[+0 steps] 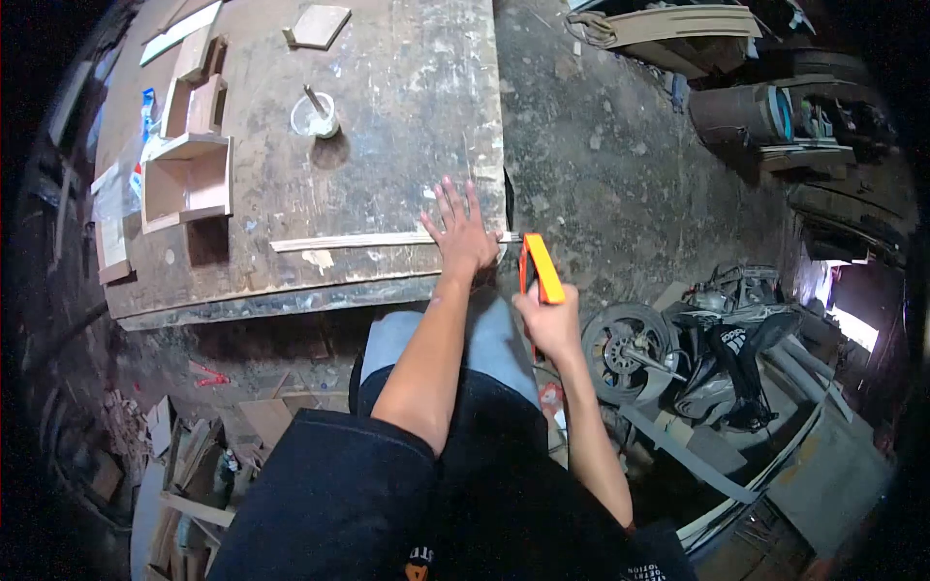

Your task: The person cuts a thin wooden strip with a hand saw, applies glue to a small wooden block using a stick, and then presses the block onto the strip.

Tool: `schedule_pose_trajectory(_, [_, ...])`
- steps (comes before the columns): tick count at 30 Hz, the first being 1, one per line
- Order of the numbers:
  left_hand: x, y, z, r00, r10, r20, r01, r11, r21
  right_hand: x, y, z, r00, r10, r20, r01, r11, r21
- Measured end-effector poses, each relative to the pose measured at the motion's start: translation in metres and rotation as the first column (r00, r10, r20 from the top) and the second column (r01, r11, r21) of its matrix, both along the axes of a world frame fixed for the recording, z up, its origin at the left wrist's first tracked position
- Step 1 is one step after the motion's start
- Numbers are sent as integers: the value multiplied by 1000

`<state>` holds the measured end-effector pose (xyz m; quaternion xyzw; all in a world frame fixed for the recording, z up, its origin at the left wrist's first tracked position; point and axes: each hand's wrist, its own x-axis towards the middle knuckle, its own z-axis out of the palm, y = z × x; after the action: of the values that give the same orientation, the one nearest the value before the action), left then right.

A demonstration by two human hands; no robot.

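My left hand [467, 240] lies with fingers spread across thin pale wood strips [358, 241], pressing them to the worktable [407, 107] near its right edge. The ends of the strips stick out a little past that edge. My right hand [554, 324] is closed around a hacksaw with a yellow and orange frame [544, 269], just off the table's right side. The front of the saw is right at the strip ends; its blade is mostly hidden.
Open wooden boxes [187, 181] stand on the table's left side. A white cup with a stick [315, 116] and a small wood piece [320, 26] are further back. At right on the floor lie a wheel [630, 351] and a black bag [727, 378]; scrap wood [189, 465] lies lower left.
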<state>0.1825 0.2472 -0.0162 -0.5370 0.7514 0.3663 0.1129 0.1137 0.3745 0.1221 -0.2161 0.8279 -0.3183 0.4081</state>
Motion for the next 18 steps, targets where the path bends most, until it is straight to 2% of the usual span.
schedule_pose_trajectory(1, [0,1,-4,1000,6,-1,-6,1000,-9,7,8,5,999,1,-45,-2,999,-35])
schedule_pose_trajectory(4, [0,3,-14,1000,1,-29,-2,999,-47,-1,-2,-2,995,-92,35,92,996,-17])
schedule_pose_trajectory(5, [0,10,-13,1000,-6,-17,5,1000,-23,-10,-10,-7,997,-72,17,72,997,-30])
schedule_pose_trajectory(6, [1,15,-6,1000,-10,-2,10,1000,0,-13,-15,-11,994,-98,44,97,995,31])
schedule_pose_trajectory(8, [-6,-13,-4,1000,8,4,-8,999,-36,-2,-5,-2,999,12,-37,-13,999,-29])
schedule_pose_trajectory(10, [0,2,-7,1000,-6,21,6,1000,-28,9,6,0,999,-26,-35,25,1000,-17])
schedule_pose_trajectory(11, [2,5,-16,997,17,-77,-21,998,-54,7,5,-4,1000,-20,-21,19,1000,-22])
schedule_pose_trajectory(12, [1,0,-19,997,17,-73,-22,997,-74,1,-2,-9,1000,-18,-12,17,999,-35])
schedule_pose_trajectory(14, [1,7,-19,997,11,-71,-17,996,-91,-12,-16,-36,992,-123,40,126,989,-80])
schedule_pose_trajectory(16, [-2,-3,-15,999,7,-44,-10,997,-78,0,-12,-28,1000,-30,-9,30,999,-33])
schedule_pose_trajectory(18, [0,3,-14,1000,-3,-10,3,999,-33,7,4,-19,999,-12,-32,11,999,-37])
